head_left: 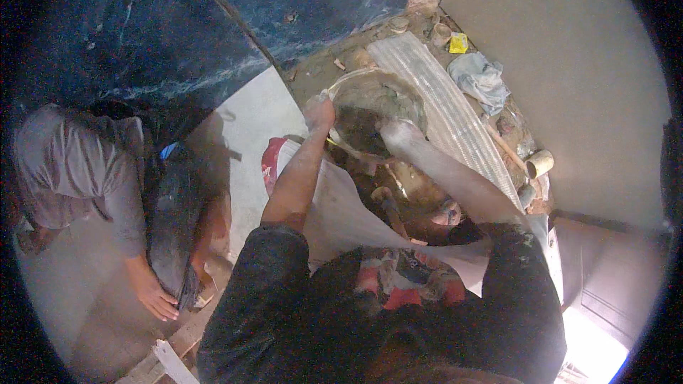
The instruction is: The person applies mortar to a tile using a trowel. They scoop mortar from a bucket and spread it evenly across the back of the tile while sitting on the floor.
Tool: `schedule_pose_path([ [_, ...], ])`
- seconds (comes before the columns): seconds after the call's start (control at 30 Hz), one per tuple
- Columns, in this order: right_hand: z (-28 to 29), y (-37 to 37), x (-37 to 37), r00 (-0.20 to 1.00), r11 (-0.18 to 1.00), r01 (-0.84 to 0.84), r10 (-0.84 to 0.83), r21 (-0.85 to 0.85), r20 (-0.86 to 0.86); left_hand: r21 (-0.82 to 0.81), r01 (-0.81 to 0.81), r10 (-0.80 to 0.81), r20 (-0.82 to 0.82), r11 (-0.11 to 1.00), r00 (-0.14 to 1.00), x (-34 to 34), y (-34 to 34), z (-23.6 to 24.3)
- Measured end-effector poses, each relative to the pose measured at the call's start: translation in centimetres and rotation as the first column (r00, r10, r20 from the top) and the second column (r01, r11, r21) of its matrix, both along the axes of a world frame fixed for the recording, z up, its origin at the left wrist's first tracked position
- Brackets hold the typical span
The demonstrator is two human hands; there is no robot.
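A dark printed fabric T-shirt fronts a pale ribbed strip and a round grey-smeared bucket, left hand pinching its rim, right hand inside, grip unclear.

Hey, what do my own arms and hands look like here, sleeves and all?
Your left sleeve and right sleeve are short and dark, ending near the elbows; the right one shows pale specks. The forearms, left hand and right hand are bare.
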State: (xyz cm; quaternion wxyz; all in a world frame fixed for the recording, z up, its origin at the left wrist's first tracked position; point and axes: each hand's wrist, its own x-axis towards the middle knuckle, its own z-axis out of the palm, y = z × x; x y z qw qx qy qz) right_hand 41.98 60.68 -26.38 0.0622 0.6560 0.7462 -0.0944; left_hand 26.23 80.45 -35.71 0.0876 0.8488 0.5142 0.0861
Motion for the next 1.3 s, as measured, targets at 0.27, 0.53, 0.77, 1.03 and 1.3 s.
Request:
schedule_pose_path([
  [0.27,12.2,-2.9,4.8,0.961,0.959,0.237,-0.209,-0.153,0.179,-0.132,-0.093,0.119,0.211,0.987,0.97,0.0,-0.6,-0.2],
  [0.53,8.8,-1.9,4.1,0.978,0.908,0.182,-0.207,-0.377,-0.027,0.054,-0.068,0.063,0.097,0.996,0.993,-1.3,-0.5,-2.2],
  [0.77,1.2,0.6,2.4,0.642,0.706,0.526,-0.695,-0.474,-0.323,-0.117,-0.086,0.092,0.045,0.989,0.995,-0.4,-0.4,-0.5],
  [1.03,11.6,-2.8,3.5,0.355,0.575,0.563,-0.817,-0.594,-0.455,-0.085,-0.131,0.148,0.24,0.988,0.959,0.0,-1.0,1.8],
  [1.3,15.2,0.8,8.8,0.989,0.982,0.147,-0.143,-0.115,0.045,-0.183,-0.185,0.22,0.19,0.965,0.957,0.2,-0.4,0.1],
])
